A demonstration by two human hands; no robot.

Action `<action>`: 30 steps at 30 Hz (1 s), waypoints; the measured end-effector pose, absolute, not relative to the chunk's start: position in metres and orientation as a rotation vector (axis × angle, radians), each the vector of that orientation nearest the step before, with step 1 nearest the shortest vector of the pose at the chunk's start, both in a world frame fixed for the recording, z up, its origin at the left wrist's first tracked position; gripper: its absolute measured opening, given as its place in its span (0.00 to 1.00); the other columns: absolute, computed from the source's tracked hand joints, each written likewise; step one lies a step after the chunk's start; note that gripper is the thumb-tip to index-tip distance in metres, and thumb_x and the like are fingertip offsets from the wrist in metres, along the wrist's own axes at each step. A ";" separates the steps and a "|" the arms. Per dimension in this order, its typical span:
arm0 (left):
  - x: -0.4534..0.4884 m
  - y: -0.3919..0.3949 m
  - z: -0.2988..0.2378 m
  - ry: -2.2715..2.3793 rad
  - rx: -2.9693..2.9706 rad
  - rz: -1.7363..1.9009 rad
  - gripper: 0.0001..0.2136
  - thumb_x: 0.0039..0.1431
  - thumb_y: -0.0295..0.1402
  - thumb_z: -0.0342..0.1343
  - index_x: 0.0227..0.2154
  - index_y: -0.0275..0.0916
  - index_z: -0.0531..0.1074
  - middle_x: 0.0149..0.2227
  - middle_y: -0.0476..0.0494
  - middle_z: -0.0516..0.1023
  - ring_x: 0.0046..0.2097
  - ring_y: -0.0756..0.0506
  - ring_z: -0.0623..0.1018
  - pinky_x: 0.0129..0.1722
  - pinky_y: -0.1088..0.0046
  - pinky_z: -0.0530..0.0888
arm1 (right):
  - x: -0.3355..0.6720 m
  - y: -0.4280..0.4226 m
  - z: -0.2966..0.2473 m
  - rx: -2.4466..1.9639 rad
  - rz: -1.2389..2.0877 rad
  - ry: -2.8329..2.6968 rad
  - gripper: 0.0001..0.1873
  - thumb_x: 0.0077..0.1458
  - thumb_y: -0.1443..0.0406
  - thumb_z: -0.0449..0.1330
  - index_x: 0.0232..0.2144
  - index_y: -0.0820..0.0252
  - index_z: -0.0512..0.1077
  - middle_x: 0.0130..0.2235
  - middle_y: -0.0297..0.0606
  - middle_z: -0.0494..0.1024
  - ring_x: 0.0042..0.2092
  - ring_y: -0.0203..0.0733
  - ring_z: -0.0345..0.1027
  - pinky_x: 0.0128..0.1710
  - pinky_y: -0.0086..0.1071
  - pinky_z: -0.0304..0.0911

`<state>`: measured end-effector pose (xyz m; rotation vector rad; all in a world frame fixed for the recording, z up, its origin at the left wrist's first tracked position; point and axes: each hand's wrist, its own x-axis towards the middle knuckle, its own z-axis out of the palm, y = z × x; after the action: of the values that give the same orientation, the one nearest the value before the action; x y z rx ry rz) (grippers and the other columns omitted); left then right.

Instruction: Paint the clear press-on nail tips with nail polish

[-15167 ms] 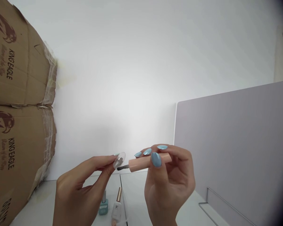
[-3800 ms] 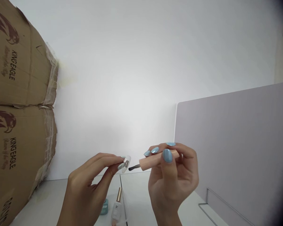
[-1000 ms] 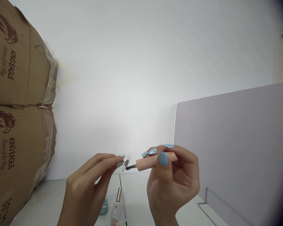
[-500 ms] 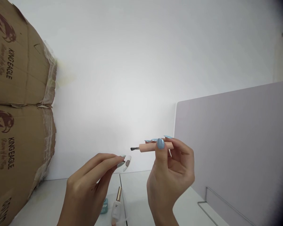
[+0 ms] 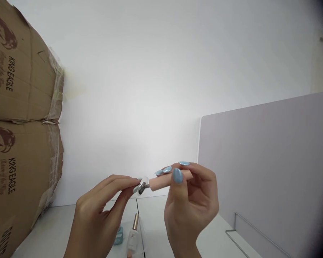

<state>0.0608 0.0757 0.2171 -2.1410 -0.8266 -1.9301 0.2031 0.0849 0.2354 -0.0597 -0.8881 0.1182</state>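
Observation:
My left hand (image 5: 99, 204) pinches a small clear false nail tip (image 5: 144, 180) between thumb and fingertips. In my right hand (image 5: 191, 208) is a nail polish brush with a peach-coloured cap handle (image 5: 160, 182), gripped between thumb and fingers. Its dark bristles (image 5: 141, 188) lie against the nail tip, which carries a dark grey patch. Below the hands, on the white table, a bottle of pale nail polish with a gold cap (image 5: 132, 239) lies or stands at a slant. Beside it is a small teal object (image 5: 118, 236), partly covered by my left wrist.
Tall cardboard boxes (image 5: 29, 154) wrapped with clear tape rise at the left. A white wall (image 5: 129, 89) stands behind the table (image 5: 154, 218), which has a dark seam. At the right are a grey panel (image 5: 258, 150) and a bent wire frame (image 5: 261, 231).
My right hand has moved left and slightly down, bringing the brush from clear of the nail tip onto it. The left hand has barely moved.

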 end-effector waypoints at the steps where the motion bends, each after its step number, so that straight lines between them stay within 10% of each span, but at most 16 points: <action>1: 0.060 0.075 0.216 -0.833 -2.145 -1.930 0.08 0.65 0.29 0.61 0.38 0.51 0.82 0.35 0.54 0.87 0.34 0.49 0.85 0.25 0.84 0.78 | 0.202 0.084 0.236 -0.077 0.140 -0.867 0.06 0.59 0.65 0.71 0.36 0.54 0.76 0.26 0.25 0.81 0.28 0.34 0.78 0.31 0.30 0.79; 30: 0.053 0.074 0.216 -1.082 -2.301 -2.216 0.11 0.60 0.46 0.69 0.38 0.46 0.88 0.35 0.43 0.89 0.34 0.45 0.87 0.35 0.80 0.84 | 0.202 0.087 0.235 -0.200 0.300 -0.674 0.14 0.54 0.55 0.75 0.36 0.55 0.78 0.31 0.28 0.82 0.32 0.34 0.83 0.36 0.29 0.81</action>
<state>0.0530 0.0740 0.2155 -2.3011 -1.0817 -2.2164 0.2021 0.0865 0.2346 -0.1996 -0.6741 0.3003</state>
